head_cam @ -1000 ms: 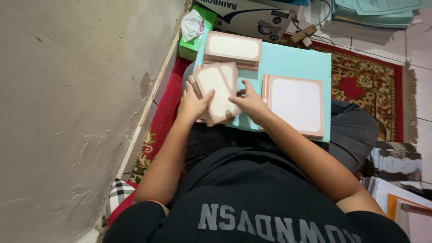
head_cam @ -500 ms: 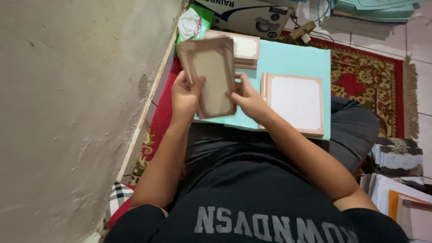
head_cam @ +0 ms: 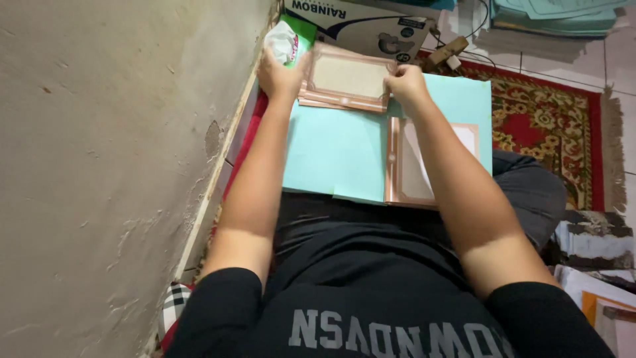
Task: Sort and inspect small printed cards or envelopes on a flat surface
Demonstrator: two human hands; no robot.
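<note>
A light blue sheet (head_cam: 334, 149) lies across my lap. At its far left edge sits a stack of tan cards with pink borders (head_cam: 346, 78). My left hand (head_cam: 281, 74) grips the stack's left end and my right hand (head_cam: 405, 83) grips its right end, both pressing the top card down. A second pile of pink-bordered cards (head_cam: 405, 174) lies on the sheet's right half, partly hidden under my right forearm.
A rough plaster wall (head_cam: 112, 152) runs along my left. A green and white packet (head_cam: 286, 41) and a cardboard box (head_cam: 361, 25) stand beyond the stack. A red patterned rug (head_cam: 550, 126) covers the floor at right, with papers (head_cam: 593, 278) beside my right leg.
Both hands lifted a card from the sheet's middle, raised it upright, then carried it away from me and laid it on the far stack.
</note>
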